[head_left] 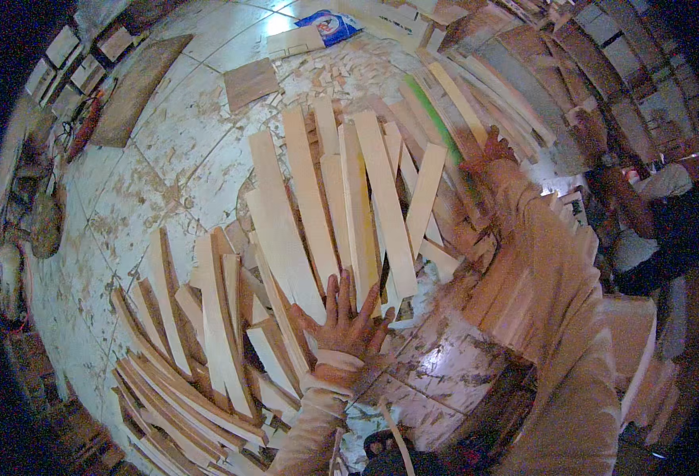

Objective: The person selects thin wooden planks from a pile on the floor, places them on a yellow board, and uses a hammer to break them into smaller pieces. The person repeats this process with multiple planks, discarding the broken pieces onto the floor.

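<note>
My left hand (345,321) lies with fingers spread on the near ends of a fanned pile of pale wooden strips (310,190). It presses flat on them and grips none. Further off to the right, my right hand (491,152) reaches onto a second group of planks, its fingers apart. Beside its thumb runs a plank with a green edge (425,107), and a pale narrow strip (454,91) passes under or next to the fingers. Whether the fingertips touch that strip is hard to see. Both arms wear long tan sleeves.
More wooden strips (222,325) lie heaped at the lower left. Wood chips and dust cover the tiled floor (143,190). A square board (252,84) and a blue package (325,28) lie at the back. Stacked boards (516,309) stand under my right arm; another person (659,214) is at the right.
</note>
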Action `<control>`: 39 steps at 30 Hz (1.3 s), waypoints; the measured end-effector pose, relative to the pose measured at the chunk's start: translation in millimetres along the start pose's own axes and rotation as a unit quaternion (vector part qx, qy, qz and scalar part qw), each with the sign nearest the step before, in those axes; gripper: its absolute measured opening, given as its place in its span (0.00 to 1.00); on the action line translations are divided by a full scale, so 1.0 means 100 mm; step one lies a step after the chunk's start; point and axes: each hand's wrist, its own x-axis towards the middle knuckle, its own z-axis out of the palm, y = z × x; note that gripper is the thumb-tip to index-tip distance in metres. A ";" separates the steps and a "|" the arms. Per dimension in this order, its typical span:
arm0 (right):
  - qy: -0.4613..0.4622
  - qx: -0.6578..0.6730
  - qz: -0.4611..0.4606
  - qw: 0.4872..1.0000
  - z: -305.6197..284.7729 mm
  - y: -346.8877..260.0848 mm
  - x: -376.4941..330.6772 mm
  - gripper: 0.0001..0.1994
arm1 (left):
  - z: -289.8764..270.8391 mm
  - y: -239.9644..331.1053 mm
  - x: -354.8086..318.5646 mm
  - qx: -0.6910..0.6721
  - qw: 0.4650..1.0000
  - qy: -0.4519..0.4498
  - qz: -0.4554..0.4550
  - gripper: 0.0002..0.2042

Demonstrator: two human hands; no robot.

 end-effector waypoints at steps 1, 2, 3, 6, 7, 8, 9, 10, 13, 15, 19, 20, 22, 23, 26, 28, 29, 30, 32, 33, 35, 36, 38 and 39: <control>-0.005 -0.011 -0.023 1.000 -0.05 0.00 -0.07 0.43 | 0.01 0.00 -0.01 -0.004 1.000 0.002 0.000 0.30; -0.010 -0.021 -0.047 0.999 -0.09 0.00 -0.14 0.40 | 0.01 0.00 -0.02 -0.009 1.000 0.007 0.000 0.30; -0.012 -0.031 -0.072 0.997 -0.15 -0.03 -0.16 0.40 | 0.03 0.01 -0.01 -0.013 1.000 0.010 -0.008 0.30; -0.036 -0.027 -0.104 0.994 -0.24 -0.07 -0.15 0.41 | 0.08 -0.02 0.00 -0.035 0.997 0.065 0.002 0.31; -0.044 -0.022 -0.108 0.993 -0.26 -0.08 -0.12 0.41 | 0.08 -0.02 -0.02 -0.032 0.999 0.043 -0.006 0.31; -0.052 -0.017 -0.110 0.992 -0.27 -0.08 -0.08 0.41 | 0.09 -0.02 -0.03 -0.028 0.999 0.040 -0.006 0.31; -0.059 -0.014 -0.111 0.992 -0.28 -0.07 -0.05 0.41 | 0.10 -0.01 -0.03 -0.025 0.999 0.035 -0.007 0.31; -0.067 -0.009 -0.114 0.991 -0.29 -0.08 -0.02 0.42 | 0.10 -0.02 -0.03 -0.024 0.999 0.025 -0.011 0.31; -0.085 0.003 -0.117 0.990 -0.30 -0.08 0.08 0.42 | 0.11 -0.03 -0.03 -0.029 0.998 0.048 -0.004 0.31; -0.095 0.011 -0.121 0.988 -0.27 -0.07 0.11 0.43 | 0.15 -0.05 -0.04 -0.022 0.999 0.036 -0.004 0.31; -0.111 0.019 -0.126 0.986 -0.27 -0.06 0.11 0.43 | 0.16 -0.03 -0.04 -0.021 0.999 0.025 -0.006 0.32; -0.113 0.022 -0.128 0.985 -0.27 -0.05 0.08 0.44 | 0.15 -0.02 -0.04 -0.024 0.999 0.029 -0.006 0.32; -0.121 0.028 -0.128 0.984 -0.30 -0.05 0.04 0.44 | 0.14 -0.01 -0.02 -0.029 0.999 0.042 -0.006 0.32; -0.122 0.031 -0.128 0.984 -0.32 -0.04 0.03 0.44 | 0.13 -0.02 -0.03 -0.029 0.999 0.027 -0.009 0.31; -0.137 0.048 -0.114 0.983 -0.33 0.04 -0.01 0.45 | 0.12 -0.03 -0.03 -0.036 0.998 0.043 -0.003 0.30; -0.151 0.069 -0.095 0.981 -0.29 0.11 -0.04 0.45 | 0.11 -0.04 -0.05 -0.035 0.998 0.048 0.000 0.29; -0.161 0.087 -0.084 0.979 -0.31 0.18 -0.05 0.46 | 0.10 -0.04 -0.06 -0.042 0.998 0.046 0.001 0.30; -0.171 0.101 -0.072 0.977 -0.32 0.25 -0.05 0.46 | 0.10 -0.05 -0.06 -0.052 0.998 0.043 -0.002 0.30; -0.205 0.164 -0.023 0.965 -0.39 0.43 -0.08 0.46 | 0.08 -0.05 -0.06 -0.046 0.998 0.032 0.001 0.31; -0.222 0.196 0.005 0.955 -0.44 0.54 -0.09 0.47 | 0.07 -0.04 -0.07 -0.042 0.999 0.034 0.001 0.31; -0.250 0.258 0.060 0.931 -0.55 0.74 -0.11 0.47 | 0.06 -0.03 -0.07 -0.031 0.999 0.027 -0.001 0.31; -0.258 0.286 0.082 0.919 -0.60 0.83 -0.12 0.47 | 0.06 -0.03 -0.06 -0.025 0.999 0.020 -0.004 0.30; -0.272 0.334 0.095 0.897 -0.63 0.95 -0.15 0.46 | 0.07 -0.01 -0.06 -0.019 1.000 0.013 -0.006 0.30; -0.280 0.359 0.082 0.886 -0.63 0.98 -0.16 0.45 | 0.07 -0.01 -0.06 -0.017 1.000 0.015 -0.007 0.29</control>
